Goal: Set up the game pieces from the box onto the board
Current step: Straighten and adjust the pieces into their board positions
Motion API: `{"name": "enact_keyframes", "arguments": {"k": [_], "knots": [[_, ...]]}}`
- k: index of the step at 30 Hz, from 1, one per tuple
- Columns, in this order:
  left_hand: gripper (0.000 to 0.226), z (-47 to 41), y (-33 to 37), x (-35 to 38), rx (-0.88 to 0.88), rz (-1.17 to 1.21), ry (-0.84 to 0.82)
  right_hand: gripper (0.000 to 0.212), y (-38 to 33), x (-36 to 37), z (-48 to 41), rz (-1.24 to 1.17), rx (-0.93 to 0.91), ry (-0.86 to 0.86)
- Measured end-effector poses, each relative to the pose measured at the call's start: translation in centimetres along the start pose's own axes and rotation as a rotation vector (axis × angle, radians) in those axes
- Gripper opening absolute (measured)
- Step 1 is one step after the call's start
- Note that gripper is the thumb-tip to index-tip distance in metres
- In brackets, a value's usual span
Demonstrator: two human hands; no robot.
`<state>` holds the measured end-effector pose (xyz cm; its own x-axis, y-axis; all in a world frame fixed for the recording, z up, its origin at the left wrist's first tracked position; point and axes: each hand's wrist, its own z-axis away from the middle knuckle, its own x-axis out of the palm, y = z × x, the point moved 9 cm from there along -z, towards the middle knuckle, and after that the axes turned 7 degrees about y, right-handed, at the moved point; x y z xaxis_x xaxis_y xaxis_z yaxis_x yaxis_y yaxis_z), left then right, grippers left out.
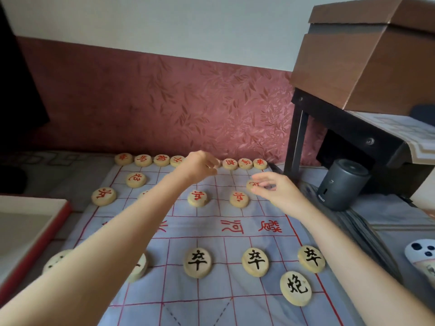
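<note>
Setup looked mostly done. Right hand (pixel 270 188) pinched red cannon piece (pixel 252 184) on xiangqi board (pixel 200 302). Left hand (pixel 200 164) curled at red back row (pixel 142 160) beyond it, hold unclear. Black soldiers (pixel 197 262) lay nearer than both hands.

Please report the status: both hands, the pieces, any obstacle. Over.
Right hand pinches red piece, far right of board. Left hand at far red row, grip unclear. No obstacle seen.
</note>
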<state>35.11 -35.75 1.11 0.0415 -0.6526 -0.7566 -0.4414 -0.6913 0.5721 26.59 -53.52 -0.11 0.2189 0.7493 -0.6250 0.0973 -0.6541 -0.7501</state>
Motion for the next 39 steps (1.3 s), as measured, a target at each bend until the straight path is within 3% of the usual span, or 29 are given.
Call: {"name": "enact_keyframes", "arguments": {"k": [10, 21, 29, 39], "knots": [[0.021, 3.9, -11.4, -10.6, -0.217, 0.007, 0.127, 0.028, -8.3, 9.8, -3.1, -0.022, -0.113, -0.126], [0.029, 4.7, -21.0, -15.5, -0.420, -0.055, 0.241, 0.045, -14.8, 21.7, -6.4, 0.104, -0.265, -0.373], [0.055, 2.0, -22.5, -13.2, -0.351, -0.057, 0.112, 0.053, -14.9, 24.9, -7.0, 0.186, -0.300, -0.536], [0.066, 0.7, -21.1, -11.0, -0.278, 0.114, -0.152, 0.047, -15.0, 25.3, -7.1, 0.177, -0.348, -0.539]]}}
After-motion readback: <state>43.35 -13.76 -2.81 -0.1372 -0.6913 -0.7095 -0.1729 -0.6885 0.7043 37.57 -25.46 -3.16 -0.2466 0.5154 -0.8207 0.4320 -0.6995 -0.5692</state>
